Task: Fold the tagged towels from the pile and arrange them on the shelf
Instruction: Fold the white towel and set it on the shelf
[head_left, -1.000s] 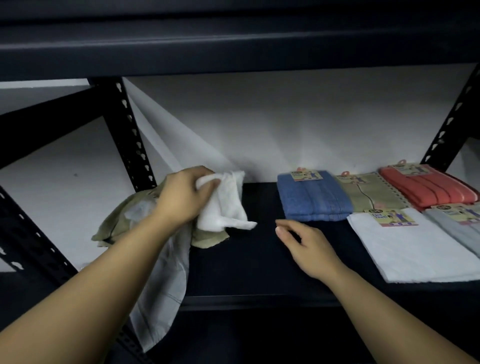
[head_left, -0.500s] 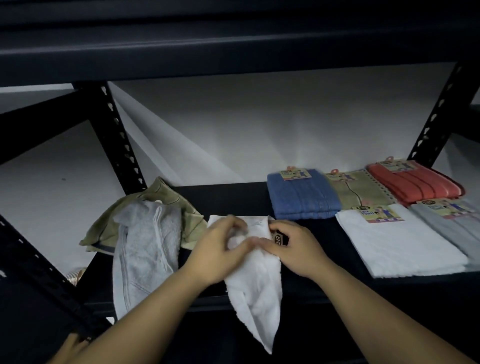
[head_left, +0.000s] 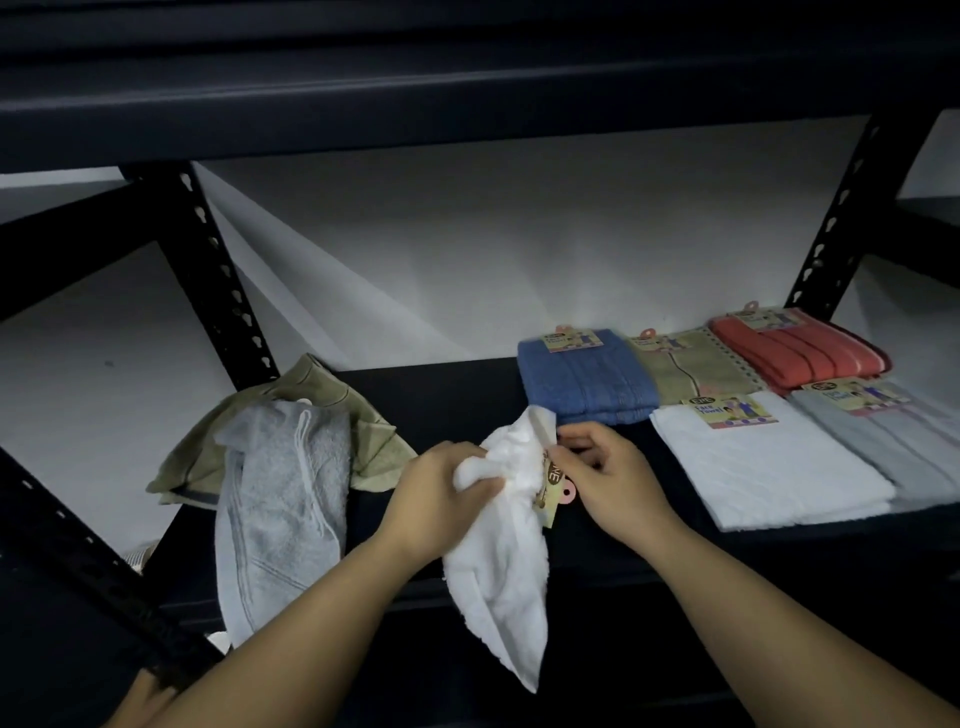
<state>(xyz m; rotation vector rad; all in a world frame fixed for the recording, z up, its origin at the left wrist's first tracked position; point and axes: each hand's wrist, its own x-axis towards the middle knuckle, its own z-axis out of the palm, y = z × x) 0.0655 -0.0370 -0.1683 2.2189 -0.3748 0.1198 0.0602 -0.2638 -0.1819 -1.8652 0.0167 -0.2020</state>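
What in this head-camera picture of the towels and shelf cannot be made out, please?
- White towel, head view: its tag is edge-on and bunched against the cloth, so the print is unreadable.
- Left hand: fingertips buried in the cloth.
- Olive towel: largely covered by the grey towel.
- Folded towels' tags, such as the one on the blue towel: too small and dim to read.

A shop stockroom, likely — dark slotted-steel shelf (head_left: 467, 395) against a bare wall, folded towels (head_left: 769, 457) bearing retail tags.
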